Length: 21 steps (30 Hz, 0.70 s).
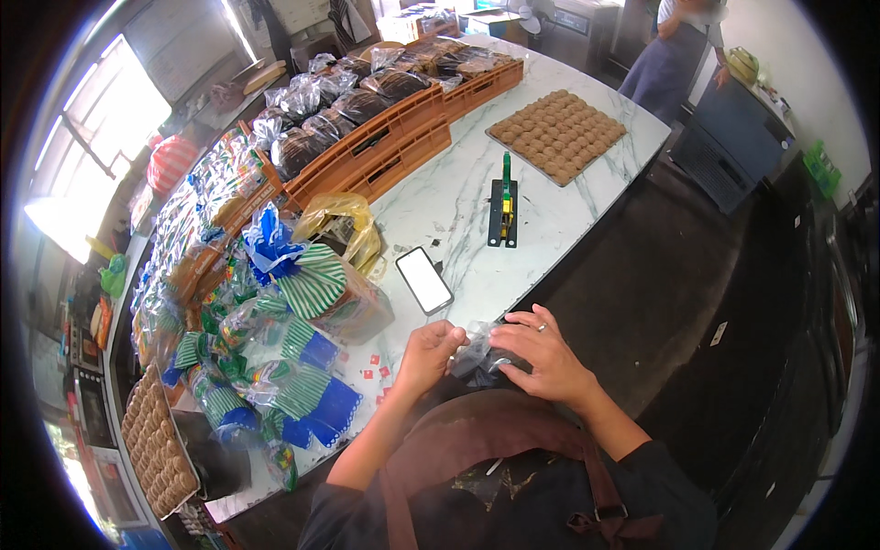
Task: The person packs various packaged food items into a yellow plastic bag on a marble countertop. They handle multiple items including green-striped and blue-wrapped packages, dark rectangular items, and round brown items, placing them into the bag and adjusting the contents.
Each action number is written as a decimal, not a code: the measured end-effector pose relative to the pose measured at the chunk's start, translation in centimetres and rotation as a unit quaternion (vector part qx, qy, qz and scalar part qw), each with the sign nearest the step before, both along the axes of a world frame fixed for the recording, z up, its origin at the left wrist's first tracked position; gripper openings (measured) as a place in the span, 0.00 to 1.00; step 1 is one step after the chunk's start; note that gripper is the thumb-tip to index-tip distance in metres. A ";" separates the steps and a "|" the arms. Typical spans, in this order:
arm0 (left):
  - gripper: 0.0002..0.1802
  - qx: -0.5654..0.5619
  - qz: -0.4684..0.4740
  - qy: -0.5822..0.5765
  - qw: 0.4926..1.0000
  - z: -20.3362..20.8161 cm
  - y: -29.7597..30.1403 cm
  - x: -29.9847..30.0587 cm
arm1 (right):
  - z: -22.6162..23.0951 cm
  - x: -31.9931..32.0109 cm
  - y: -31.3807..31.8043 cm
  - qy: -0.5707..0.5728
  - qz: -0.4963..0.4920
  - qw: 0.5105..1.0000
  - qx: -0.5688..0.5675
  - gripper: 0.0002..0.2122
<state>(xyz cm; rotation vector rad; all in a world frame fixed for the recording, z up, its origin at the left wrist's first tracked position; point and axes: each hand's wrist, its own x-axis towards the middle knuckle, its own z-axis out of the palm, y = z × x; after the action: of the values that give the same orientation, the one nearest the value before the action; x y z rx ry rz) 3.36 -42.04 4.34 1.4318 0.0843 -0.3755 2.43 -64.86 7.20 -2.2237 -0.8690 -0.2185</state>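
Note:
Just in front of my apron, both hands work on a crumpled clear plastic bag (472,348) near the table's front edge. My left hand (429,356) is closed, pinching the plastic between thumb and fingertips. On the other side, my right hand (547,356), with a ring on one finger, grips the plastic between thumb and fingers, its outer fingers partly spread. A phone with a bright white screen (424,280) lies beyond my left hand. Farther off stands a green and yellow bench device (506,206) on a black base, probably a bag-neck sealer.
Brown crates (367,151) of bagged dark loaves line the marble-patterned table's far left. An egg tray (556,136) lies at the far right. Nearer left are a bagged loaf (335,302), green-and-blue printed bags (307,380) and a yellow bag (353,225). Another person (674,55) stands beyond.

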 end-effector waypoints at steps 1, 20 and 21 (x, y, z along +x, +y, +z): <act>0.15 -0.030 -0.009 0.012 0.999 0.1 -0.1 0.0 | -0.4 0.1 0.2 0.000 -0.023 1.000 0.013 0.14; 0.11 -0.018 0.003 0.021 1.000 -0.4 0.2 0.8 | -2.4 0.1 -0.3 -0.147 -0.046 0.986 0.066 0.14; 0.11 0.028 -0.013 -0.029 0.999 -0.2 0.3 0.9 | -2.5 0.1 -0.3 -0.132 -0.044 0.988 0.073 0.13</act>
<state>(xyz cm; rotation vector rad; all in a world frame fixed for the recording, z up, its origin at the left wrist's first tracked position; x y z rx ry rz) 4.23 -41.79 4.11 1.4995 0.0283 -0.3550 2.56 -65.16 4.72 -2.1259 -0.8638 -0.6101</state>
